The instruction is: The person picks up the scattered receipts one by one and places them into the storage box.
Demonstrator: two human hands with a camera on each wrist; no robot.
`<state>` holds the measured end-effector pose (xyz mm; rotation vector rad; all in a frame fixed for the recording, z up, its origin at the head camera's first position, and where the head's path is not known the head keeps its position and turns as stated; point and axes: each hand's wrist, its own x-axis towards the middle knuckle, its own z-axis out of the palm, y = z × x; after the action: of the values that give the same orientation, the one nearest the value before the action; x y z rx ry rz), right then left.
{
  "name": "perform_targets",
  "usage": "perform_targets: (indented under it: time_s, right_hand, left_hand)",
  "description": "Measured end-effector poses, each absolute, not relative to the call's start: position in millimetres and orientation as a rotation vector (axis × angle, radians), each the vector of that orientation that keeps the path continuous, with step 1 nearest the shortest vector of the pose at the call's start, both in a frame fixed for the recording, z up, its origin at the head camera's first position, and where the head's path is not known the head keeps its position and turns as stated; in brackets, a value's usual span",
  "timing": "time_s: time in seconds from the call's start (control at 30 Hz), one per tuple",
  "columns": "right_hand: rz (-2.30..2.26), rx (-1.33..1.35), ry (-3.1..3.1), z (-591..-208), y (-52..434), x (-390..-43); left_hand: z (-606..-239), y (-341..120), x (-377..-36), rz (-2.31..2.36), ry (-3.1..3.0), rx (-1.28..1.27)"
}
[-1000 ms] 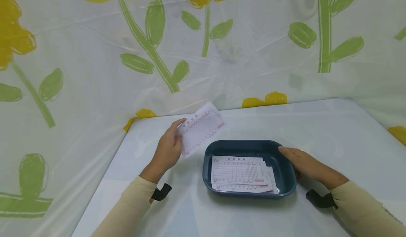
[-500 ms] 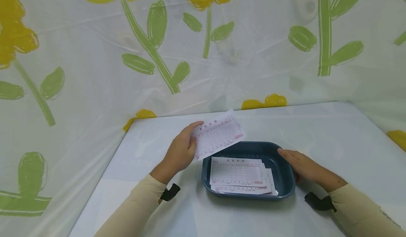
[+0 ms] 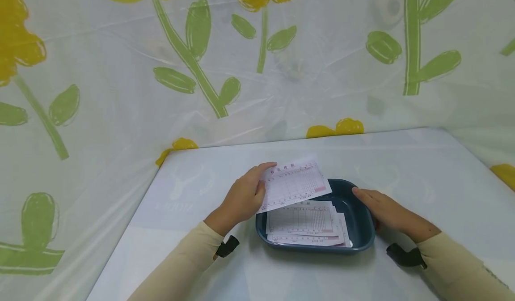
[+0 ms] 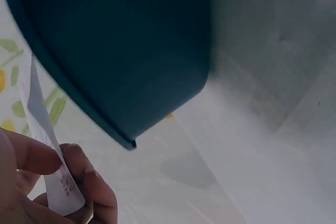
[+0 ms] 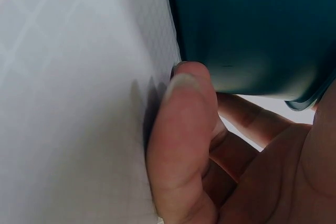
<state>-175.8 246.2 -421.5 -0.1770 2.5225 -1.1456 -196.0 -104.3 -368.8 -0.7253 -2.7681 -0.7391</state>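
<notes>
My left hand pinches a pink-printed paper slip by its left end and holds it over the left back corner of a dark blue tray. The left wrist view shows the slip edge-on between my fingers, beside the tray's outer wall. Several similar slips lie flat inside the tray. My right hand rests against the tray's right rim, thumb pressed to its outer wall, fingers running under the rim.
The tray stands on a pale table covered in clear plastic. A curtain with yellow flowers and green leaves hangs close behind the table and to its left. The table's left edge runs near my left arm.
My left hand has carried the slip rightward and down, from left of the tray to over its left back corner. The right hand has stayed on the tray's right rim.
</notes>
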Motion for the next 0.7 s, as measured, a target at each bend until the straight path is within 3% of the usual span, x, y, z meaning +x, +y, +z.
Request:
perform_targets:
  time_s: [0.7]
  right_hand:
    - [-1.137,-0.192,2.516,-420.1,245.4,-177.4]
  left_hand:
    - [-389.9,-84.5,-206.3,-0.639,-2.818,-0.889]
